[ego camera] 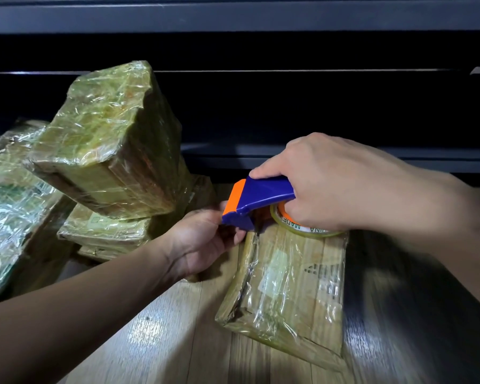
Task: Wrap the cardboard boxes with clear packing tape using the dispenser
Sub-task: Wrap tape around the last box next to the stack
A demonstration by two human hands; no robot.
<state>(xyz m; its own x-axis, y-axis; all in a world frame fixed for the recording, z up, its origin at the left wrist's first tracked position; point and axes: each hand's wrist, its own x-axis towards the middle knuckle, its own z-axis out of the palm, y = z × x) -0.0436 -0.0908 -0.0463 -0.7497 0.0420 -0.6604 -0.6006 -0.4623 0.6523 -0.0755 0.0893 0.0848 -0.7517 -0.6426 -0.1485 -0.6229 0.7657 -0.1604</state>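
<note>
Pale wood planks carry everything, with bright glare patches nearest the camera. On them lies the box, flat, brown and already skinned in wrinkled clear tape, a printed label showing through its top.

At the box's far end the two hands meet, both bare forearms reaching in from the near side. The right hand is wrapped round the handle of the blue and orange dispenser, which sits on the box's far edge with its orange nose pointing left. The roll of clear tape, on an orange core with printed letters, rests against the box's top under that hand. The left hand has its fingers curled round the box's far left corner, right beneath the dispenser's nose; whether a tape end is also pinched there cannot be told.

Left of the box and farther back stands a pile of wrapped parcels: a thick one tilted up on top, a flat one under it, and a third leaning at the far left, all glossy with tape.

Beyond the box rises a dark cabinet with long horizontal bands.
</note>
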